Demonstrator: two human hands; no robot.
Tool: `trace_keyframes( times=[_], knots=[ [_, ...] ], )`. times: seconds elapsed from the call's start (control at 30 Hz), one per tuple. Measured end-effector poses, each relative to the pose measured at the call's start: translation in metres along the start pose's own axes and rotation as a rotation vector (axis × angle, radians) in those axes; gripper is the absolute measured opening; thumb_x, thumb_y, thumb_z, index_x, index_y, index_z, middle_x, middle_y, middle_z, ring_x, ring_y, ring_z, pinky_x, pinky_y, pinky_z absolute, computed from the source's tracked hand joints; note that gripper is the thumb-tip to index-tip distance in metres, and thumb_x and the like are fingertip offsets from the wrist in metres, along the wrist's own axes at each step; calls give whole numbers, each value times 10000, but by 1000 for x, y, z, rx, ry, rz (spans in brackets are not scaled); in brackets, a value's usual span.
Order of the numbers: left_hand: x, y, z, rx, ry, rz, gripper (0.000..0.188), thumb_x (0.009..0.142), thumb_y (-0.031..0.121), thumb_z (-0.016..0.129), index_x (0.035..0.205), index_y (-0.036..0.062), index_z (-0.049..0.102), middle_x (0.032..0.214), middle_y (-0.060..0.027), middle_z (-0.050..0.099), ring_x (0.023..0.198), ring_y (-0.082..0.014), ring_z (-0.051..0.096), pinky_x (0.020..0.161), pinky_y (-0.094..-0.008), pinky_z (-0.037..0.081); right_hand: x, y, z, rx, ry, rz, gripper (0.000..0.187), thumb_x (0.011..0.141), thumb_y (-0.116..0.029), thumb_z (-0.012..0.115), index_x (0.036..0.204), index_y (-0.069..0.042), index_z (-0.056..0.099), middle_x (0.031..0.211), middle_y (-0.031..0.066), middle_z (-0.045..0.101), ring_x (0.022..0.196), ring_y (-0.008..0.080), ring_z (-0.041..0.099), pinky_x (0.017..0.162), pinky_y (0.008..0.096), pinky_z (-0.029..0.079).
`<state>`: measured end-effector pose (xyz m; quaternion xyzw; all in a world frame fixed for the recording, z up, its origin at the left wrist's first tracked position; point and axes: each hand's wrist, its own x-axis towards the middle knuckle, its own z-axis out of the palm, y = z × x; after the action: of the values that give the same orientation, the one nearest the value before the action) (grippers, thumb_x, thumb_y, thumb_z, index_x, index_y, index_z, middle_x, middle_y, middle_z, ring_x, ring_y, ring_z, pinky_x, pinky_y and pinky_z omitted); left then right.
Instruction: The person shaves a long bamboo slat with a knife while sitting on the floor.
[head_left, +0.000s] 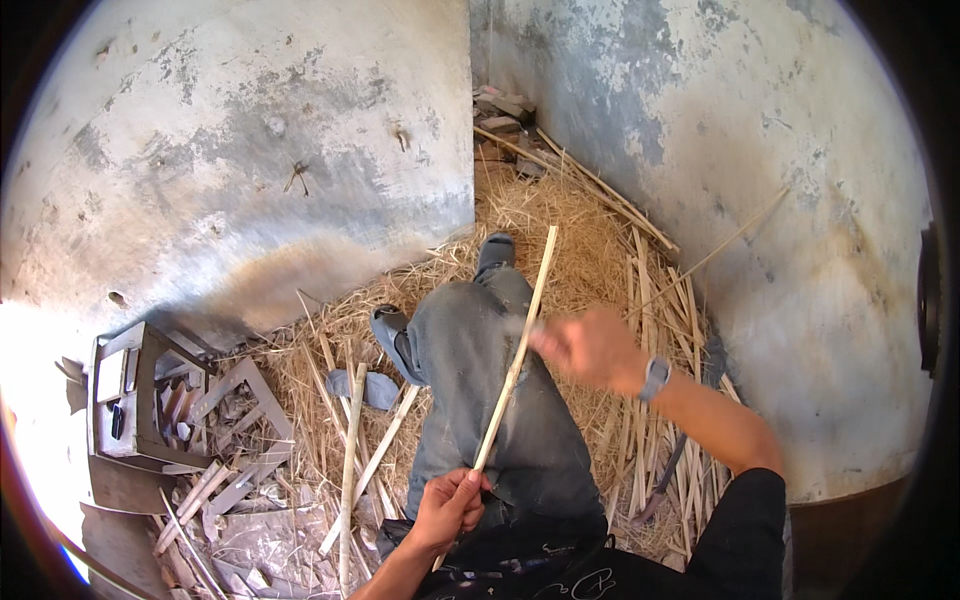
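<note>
A long, pale split bamboo strip [516, 360] slants up over my lap, its far end above my knees. Its lower part is gripped by my left hand [450, 508], fingers wrapped round it and thumb along the top. My right hand [585, 345], with a grey watch [655, 379] on its wrist, is closed beside the upper half of the strip. Motion blurs these fingers. A faint greyish smear lies across the strip at their tips, and what they hold cannot be made out. Under the strip are my legs in dark grey trousers [460, 370].
Pale shavings [590, 260] cover the floor around my feet. Many bamboo strips [665, 350] lie along the right wall [810, 280]. More poles [352, 470] lie at my left, near a worn wooden cabinet [130, 400] and scrap wood [245, 400]. Rubble [505, 110] sits in the far corner.
</note>
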<state>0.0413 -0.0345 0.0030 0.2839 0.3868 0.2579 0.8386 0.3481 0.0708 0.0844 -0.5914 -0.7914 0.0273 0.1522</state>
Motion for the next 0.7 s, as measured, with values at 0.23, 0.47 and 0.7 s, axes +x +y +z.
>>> trace_keyframes(
  times=[0.23,0.47,0.7],
  knots=[
    [5,0,1,1,-17,16,295,1104,289,519,997,20,573,598,43,327,456,-70,287,434,-258,210,4,11,5,43,21,90,628,1037,-562,490,672,-84,672,482,149,535,415,334,543,448,455,440],
    [3,0,0,27,-1,33,287,1102,277,525,978,21,569,594,42,337,454,-76,286,434,-266,212,-3,-15,-4,70,-24,42,642,1043,-576,450,714,-76,682,548,185,594,499,385,613,485,494,476],
    [5,3,3,-18,13,29,290,1103,263,529,969,8,560,593,44,347,461,-66,290,435,-266,208,15,3,-9,52,-11,153,675,1050,-603,406,779,-72,723,587,187,624,526,384,628,509,499,494]
  ],
)
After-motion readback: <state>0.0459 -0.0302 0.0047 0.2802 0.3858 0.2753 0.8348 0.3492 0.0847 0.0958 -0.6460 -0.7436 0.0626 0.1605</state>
